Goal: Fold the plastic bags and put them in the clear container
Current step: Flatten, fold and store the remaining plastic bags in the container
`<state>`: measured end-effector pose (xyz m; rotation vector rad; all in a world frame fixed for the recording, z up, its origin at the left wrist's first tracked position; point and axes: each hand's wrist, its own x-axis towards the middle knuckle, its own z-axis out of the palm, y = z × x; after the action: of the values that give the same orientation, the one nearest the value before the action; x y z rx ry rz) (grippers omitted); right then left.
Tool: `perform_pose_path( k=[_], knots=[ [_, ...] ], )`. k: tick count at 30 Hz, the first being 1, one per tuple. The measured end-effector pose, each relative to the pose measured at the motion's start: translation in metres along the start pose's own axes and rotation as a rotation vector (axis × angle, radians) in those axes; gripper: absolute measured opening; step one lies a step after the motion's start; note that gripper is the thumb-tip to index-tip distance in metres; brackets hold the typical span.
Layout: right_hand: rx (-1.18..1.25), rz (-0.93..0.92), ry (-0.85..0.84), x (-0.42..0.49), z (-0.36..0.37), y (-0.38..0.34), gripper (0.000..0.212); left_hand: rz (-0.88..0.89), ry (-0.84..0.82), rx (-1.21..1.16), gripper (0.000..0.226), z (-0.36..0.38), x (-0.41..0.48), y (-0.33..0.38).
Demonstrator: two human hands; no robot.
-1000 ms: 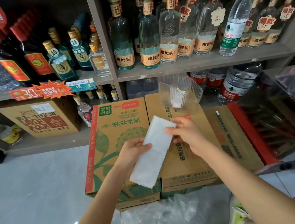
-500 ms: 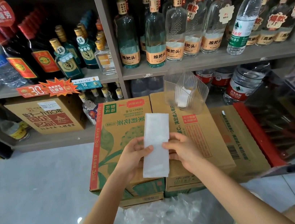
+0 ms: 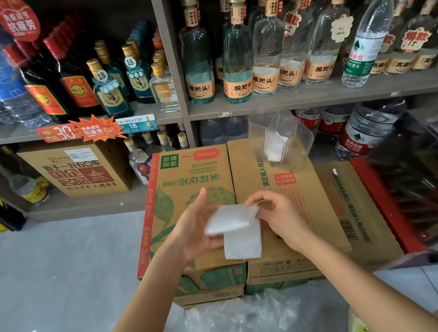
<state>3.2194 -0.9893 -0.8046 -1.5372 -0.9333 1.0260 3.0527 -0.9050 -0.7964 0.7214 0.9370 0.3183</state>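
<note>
Folding has advanced since a moment earlier: above the brown cardboard carton (image 3: pixel 320 208), crumpled clear bag pile (image 3: pixel 246 329) before it, ribbed clear plastic container (image 3: pixel 280 140) on its far edge, left hand (image 3: pixel 193 228) and right hand (image 3: pixel 282 216) pinch the doubled white plastic bag strip (image 3: pixel 239 232); pressing the crease likely comes next.

Two cardboard cartons stand side by side on the pale tiled floor (image 3: pixel 58 272) in front of me: a green-printed carton (image 3: pixel 186 179) and a brown carton (image 3: pixel 250 178). The clear container (image 3: pixel 281 140) sits on the brown carton's far end. A heap of loose plastic bags (image 3: pixel 249 327) lies on the floor nearest me.
</note>
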Motion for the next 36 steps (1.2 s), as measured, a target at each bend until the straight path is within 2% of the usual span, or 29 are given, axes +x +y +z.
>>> perform_pose_path(
  k=[2,4,9,12,15,19,24,29,33,36],
  knots=[
    [-0.013,0.012,-0.035,0.000,-0.003,-0.001,0.034,0.027,-0.026,0.087,0.049,0.001,-0.003,0.001],
    [0.027,0.082,-0.061,0.000,-0.006,-0.004,0.035,0.052,-0.026,0.182,0.051,0.001,-0.003,0.001],
    [0.496,0.277,-0.183,-0.001,-0.016,-0.009,0.030,0.222,0.061,0.150,0.042,0.005,-0.001,-0.002],
    [0.364,0.282,-0.179,-0.005,-0.011,-0.010,0.023,0.312,0.100,0.118,0.041,0.011,0.001,-0.006],
    [0.251,0.269,-0.055,-0.005,0.001,-0.010,0.025,0.366,0.174,0.128,0.040,0.022,-0.002,-0.013],
    [0.242,0.268,0.092,-0.001,0.005,-0.011,0.033,0.401,0.209,0.130,0.031,0.032,-0.005,-0.024],
    [0.301,0.274,0.084,-0.005,-0.003,-0.015,0.032,0.475,0.239,0.225,0.028,0.035,-0.002,-0.023],
    [0.173,0.155,0.173,0.002,-0.020,-0.014,0.035,0.374,0.160,0.147,0.023,0.049,0.005,-0.007],
    [0.177,0.073,0.134,0.005,-0.036,-0.021,0.024,0.312,0.082,0.159,0.017,0.055,0.012,0.009],
    [0.253,0.057,0.098,0.006,-0.046,-0.027,0.024,0.193,0.006,-0.001,0.022,0.061,0.012,0.024]
  ],
)
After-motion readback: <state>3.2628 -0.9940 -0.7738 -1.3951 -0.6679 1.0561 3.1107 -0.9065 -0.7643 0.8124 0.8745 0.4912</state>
